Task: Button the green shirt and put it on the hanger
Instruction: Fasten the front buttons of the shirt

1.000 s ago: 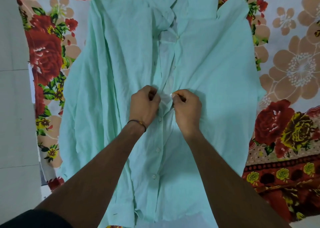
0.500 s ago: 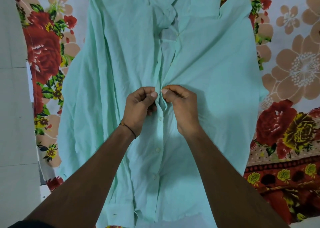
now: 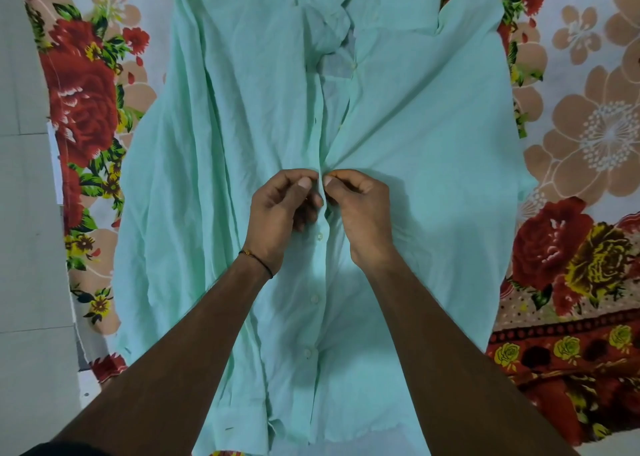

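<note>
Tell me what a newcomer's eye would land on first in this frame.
A pale green shirt lies spread across the middle of a bedsheet printed with big red and tan flowers. At its centre the left hand and right hand pinch the front opening together. Three fastened buttons run below them; the collar end gapes open.

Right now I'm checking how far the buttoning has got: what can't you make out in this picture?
- Head view: the button being worked, hidden between the left hand and right hand.
- The green shirt collar, cut off by the top edge.
- The hem, cut off by the bottom edge.
- No hanger in view.
</note>
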